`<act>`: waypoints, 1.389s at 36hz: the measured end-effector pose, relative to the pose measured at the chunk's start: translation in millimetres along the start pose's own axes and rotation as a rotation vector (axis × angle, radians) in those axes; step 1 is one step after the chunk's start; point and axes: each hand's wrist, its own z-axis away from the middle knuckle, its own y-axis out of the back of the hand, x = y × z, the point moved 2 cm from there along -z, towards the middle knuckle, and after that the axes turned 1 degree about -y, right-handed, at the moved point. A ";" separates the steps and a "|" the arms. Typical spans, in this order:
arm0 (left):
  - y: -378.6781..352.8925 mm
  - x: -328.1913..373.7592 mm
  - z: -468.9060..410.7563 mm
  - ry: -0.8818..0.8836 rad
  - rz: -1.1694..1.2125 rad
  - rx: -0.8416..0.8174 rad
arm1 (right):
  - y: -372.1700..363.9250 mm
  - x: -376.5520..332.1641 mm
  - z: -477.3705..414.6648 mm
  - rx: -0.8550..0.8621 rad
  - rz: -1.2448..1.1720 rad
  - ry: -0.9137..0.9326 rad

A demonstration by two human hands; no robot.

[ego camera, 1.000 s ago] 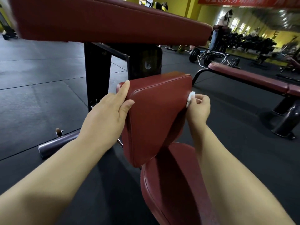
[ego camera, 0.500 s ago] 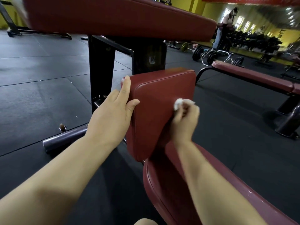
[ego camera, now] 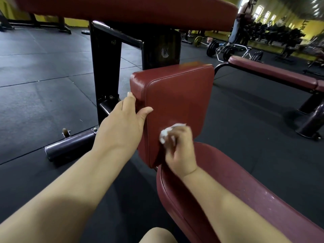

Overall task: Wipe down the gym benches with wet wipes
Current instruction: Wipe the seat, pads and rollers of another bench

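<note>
- Nearest, a dark red seat (ego camera: 249, 199) runs in from the lower right, its vinyl glinting with small specks toward the right side.
- Just beyond its near-left end stands a square red pad (ego camera: 177, 102), tilted upright and facing the camera.
- The right hand (ego camera: 180, 151) has its fingers curled round a crumpled white wipe (ego camera: 168, 133), pressing it to the lower middle of the pad's face.
- The left hand (ego camera: 122, 127) grips the pad's left edge, thumb on the front and fingers wrapped behind.
- A black steel post (ego camera: 105, 67) rises behind the pad and carries a long red cushion (ego camera: 133, 9) across the top of the view, hiding much of the far room.
- Dark rubber floor tiles (ego camera: 43, 88) spread left; a metal foot bar (ego camera: 70, 146) lies on them.
- To the right, well apart, stands a second red bench (ego camera: 273, 74).
- Farthest, weight plates (ego camera: 213, 48) sit before yellow walls (ego camera: 312, 25), beside a standing person (ego camera: 242, 20).
</note>
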 end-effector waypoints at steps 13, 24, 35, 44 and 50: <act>3.4 3.5 2.2 -0.074 -0.245 -0.029 | 17.9 50.1 -3.5 0.165 0.240 -0.861; -7.9 -8.2 18.1 -0.130 -0.069 -0.088 | 8.0 -16.1 33.8 -0.224 0.069 -0.579; -14.8 -9.3 18.2 -0.103 -0.022 -0.072 | 50.6 86.8 -17.6 -0.114 0.456 -1.078; -18.4 -12.6 19.0 -0.135 0.003 -0.050 | 18.1 23.0 24.3 -0.340 0.333 -1.036; -11.9 -14.0 17.5 -0.146 0.027 -0.087 | 6.9 -36.7 33.1 -0.473 0.108 -0.962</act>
